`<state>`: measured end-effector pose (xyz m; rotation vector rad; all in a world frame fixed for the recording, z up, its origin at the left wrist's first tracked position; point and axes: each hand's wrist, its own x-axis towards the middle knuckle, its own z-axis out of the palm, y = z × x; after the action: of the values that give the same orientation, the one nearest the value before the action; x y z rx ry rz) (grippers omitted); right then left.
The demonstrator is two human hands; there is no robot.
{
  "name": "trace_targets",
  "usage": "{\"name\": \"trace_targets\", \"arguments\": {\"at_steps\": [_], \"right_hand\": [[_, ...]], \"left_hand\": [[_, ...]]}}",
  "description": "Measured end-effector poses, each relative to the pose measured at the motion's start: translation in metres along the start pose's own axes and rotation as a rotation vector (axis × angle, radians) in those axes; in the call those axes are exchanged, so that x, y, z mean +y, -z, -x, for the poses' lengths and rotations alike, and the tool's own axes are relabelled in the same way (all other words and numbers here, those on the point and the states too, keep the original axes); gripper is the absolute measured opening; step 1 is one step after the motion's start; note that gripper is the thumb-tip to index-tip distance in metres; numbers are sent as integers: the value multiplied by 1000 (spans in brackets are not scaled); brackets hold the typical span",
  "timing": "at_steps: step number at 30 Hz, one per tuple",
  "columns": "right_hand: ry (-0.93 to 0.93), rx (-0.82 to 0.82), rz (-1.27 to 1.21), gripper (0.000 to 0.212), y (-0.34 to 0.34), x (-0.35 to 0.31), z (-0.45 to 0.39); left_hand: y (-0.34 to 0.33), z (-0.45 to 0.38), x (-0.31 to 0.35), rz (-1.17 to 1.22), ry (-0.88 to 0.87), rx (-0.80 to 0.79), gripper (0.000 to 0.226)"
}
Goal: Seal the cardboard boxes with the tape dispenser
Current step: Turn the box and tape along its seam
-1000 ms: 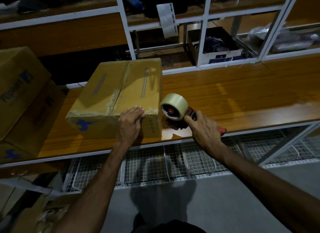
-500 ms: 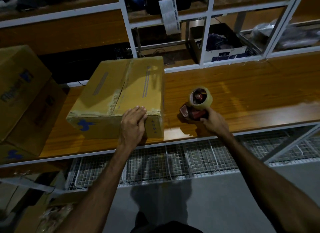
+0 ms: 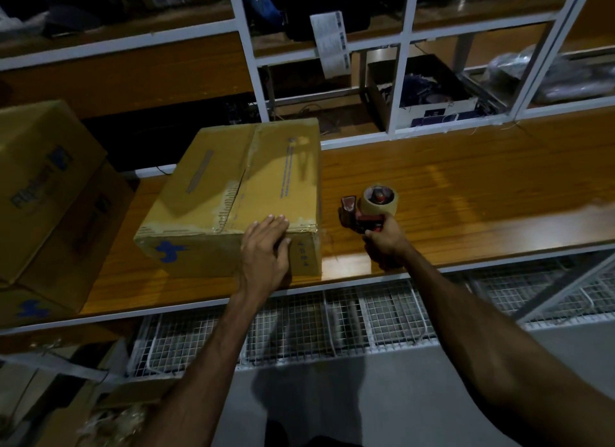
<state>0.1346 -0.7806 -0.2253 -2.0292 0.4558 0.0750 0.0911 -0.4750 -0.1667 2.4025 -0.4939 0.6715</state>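
Since a second ago, the red tape dispenser with its roll of clear tape (image 3: pixel 372 207) has swung away from the near right corner of the brown cardboard box (image 3: pixel 233 197) and now stands on the wooden table (image 3: pixel 466 187), just beside the box's right side but apart from it. Earlier its roll was at the box's edge; now the roll sits upright and the cutter end points toward the box.

The right hand (image 3: pixel 386 240) has its grip closed around the dispenser's handle, fingers curled fully round it. The left hand (image 3: pixel 266 247) has stayed where it was, laid flat with straight fingers over the near top edge of the box, pressing it without holding anything.

The box lies on the table toward the left, flaps closed, with tape visible along the centre seam and the near edge. That suggests this pass of tape is finished and cut, and the dispenser is being rested or readied for another strip. Two more brown cardboard boxes (image 3: pixel 43 197) are stacked at the far left; whether they are sealed cannot be told.
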Motion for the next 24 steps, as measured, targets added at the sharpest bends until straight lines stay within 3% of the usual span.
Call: {"name": "trace_targets", "arguments": {"at_steps": [2,4,7,13,17,24], "right_hand": [[-31,71,66,41,-8,-2,6],[-43,211,290,34,-15,-8,22],[98,395,473,48,-31,-14,50],[360,277,158,70,-82,-28,123],[520,192,261,96,-117,-14,139],[534,176,339,101,-146,-21,151]], "left_hand": [[2,0,-1,-6,-10,-24,46],[5,0,-2,-19,-19,-52,50],[8,-2,-3,-28,-27,-60,51],[6,-2,-3,-21,-21,-50,51],[3,-1,-1,-5,-6,-32,50],[3,0,-3,7,-11,-35,49]]}}
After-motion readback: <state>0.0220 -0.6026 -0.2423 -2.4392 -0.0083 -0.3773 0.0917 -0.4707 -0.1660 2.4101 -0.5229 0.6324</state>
